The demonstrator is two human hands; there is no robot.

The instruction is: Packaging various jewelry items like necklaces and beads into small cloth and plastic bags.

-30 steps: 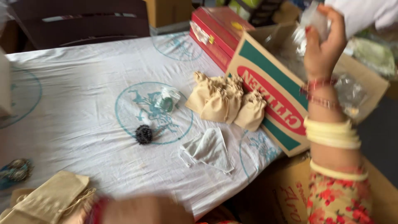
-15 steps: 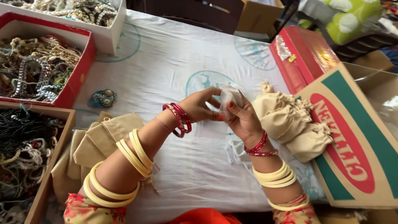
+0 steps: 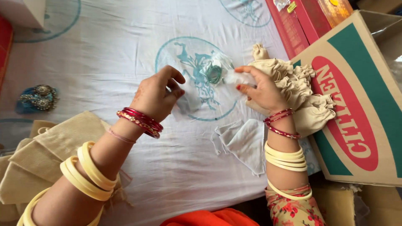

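At far left, a blue-and-gold ornament lying loose beside a stack of tan pouches, not yet touched. In the middle, left hand half curled with fingers loose, gripping nothing as far as can be told; right hand pinching a clear plastic packet holding what looks like a green ring, just above the cloth. To the right, a heap of cream drawstring pouches against the cardboard box, seemingly already done.
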